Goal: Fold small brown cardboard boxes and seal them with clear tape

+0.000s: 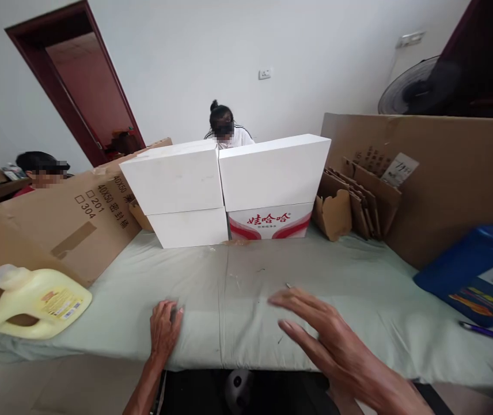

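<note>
My left hand rests on the pale green cloth near the table's front edge. Its fingers curl loosely downward, the thumb stands apart, and nothing shows in it. Further right, my right hand hovers over the cloth, slightly blurred. Its fingers stretch out to the left with the thumb spread away, holding nothing. Just beyond its fingertips a tiny thin tip pokes up, too small to name. Left of my left hand, a pale yellow jug lies on its side. On the far right is a blue container, with a purple pen in front of it.
White boxes and a red-and-white printed carton form a wall at the back. Cardboard panels close both sides. Folded cardboard pieces lean at the right. One person sits behind the boxes, another at the left.
</note>
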`<state>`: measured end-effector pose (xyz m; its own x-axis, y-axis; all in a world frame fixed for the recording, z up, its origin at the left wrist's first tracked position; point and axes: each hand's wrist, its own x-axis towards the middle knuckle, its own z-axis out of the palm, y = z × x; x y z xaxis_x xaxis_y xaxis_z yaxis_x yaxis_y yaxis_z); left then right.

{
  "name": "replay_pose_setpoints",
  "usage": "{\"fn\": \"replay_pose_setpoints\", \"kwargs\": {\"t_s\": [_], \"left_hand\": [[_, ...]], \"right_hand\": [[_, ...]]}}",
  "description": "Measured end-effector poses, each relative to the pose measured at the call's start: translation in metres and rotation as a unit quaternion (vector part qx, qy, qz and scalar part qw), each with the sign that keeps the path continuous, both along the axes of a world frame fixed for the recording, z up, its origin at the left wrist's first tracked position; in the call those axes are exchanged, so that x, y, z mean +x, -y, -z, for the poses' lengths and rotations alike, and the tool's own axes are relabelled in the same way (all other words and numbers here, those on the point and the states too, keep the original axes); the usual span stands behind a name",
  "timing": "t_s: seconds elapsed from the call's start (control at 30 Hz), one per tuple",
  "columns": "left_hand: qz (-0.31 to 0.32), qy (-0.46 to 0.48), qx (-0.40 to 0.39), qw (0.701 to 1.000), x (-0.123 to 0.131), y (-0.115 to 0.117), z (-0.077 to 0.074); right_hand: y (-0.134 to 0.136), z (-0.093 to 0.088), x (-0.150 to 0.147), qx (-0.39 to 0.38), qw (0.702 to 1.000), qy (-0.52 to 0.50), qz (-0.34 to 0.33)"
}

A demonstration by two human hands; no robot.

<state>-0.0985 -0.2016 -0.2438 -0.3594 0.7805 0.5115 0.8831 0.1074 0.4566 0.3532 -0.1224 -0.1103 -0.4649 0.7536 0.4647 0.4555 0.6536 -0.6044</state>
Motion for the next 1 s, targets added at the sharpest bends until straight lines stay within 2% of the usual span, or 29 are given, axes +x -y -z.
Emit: {"fn": "replay_pose_setpoints", "kwargs": {"t_s": [0.1,0.2,0.3,0.37,0.43,0.53,0.67,0.8,1.0], "left_hand": [[0.007,-0.001,0.002,1.0,-0.001,0.002,0.0],[0.006,-0.006,0.009,1.0,0.002,0.003,-0.001],[0.0,-0.009,0.016,1.0,0.005,0.002,-0.001],[-0.006,-0.011,0.02,1.0,0.007,0.0,0.0],[-0.012,-0.011,0.024,1.0,0.008,-0.002,0.0],[-0.016,-0.006,0.028,0.999,0.009,-0.003,0.001],[-0.015,0.012,0.029,0.999,0.011,-0.004,0.002],[-0.009,0.04,0.028,0.999,0.012,-0.003,0.0],[0.012,0.088,0.0,0.996,0.01,-0.004,-0.007]], "right_hand": [[-0.011,0.021,0.024,0.03,0.994,0.053,0.089],[-0.024,0.056,0.04,0.117,0.971,0.131,0.164],[-0.034,0.096,0.053,0.184,0.947,0.183,0.191],[-0.04,0.117,0.059,0.19,0.94,0.195,0.204],[-0.045,0.13,0.064,0.173,0.942,0.194,0.214],[-0.052,0.137,0.07,0.135,0.952,0.182,0.208],[-0.061,0.136,0.079,0.104,0.959,0.166,0.207],[-0.075,0.131,0.081,0.105,0.956,0.16,0.22],[-0.094,0.118,0.062,0.128,0.964,0.162,0.171]]}}
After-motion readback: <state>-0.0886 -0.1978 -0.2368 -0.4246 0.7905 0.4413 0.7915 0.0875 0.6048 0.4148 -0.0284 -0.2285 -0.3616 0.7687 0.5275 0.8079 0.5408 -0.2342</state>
